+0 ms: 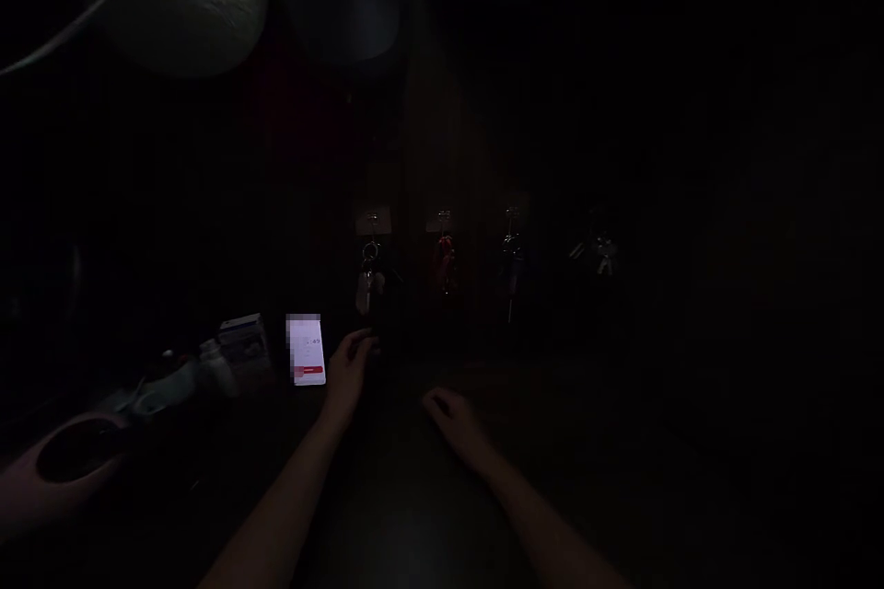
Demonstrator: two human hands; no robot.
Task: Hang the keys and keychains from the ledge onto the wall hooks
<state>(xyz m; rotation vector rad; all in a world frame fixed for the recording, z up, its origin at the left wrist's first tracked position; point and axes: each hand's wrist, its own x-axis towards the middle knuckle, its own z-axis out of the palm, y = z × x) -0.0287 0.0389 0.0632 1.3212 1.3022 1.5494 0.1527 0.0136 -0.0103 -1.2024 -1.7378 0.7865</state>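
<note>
The scene is very dark. My left hand (347, 366) rests low over the dark surface, fingers loosely bent, with a gap between thumb and fingers. Just left of it stands a lit phone (308, 354) with a red bar on its screen. My right hand (456, 419) lies further right, loosely curved and apart from the left; nothing shows in it. Beyond the hands hang a key ring with keys (370, 271), a red keychain (445, 258), a dark keychain (512, 259) and a silvery bunch of keys (605, 254).
Small hooks (444, 215) hold the keychains. At left are a small box (244, 340), a pale bottle (216, 366) and a pinkish round-rimmed object (62, 469). A large pale rounded shape (186, 0) with a cord (103, 0) across it fills the upper left.
</note>
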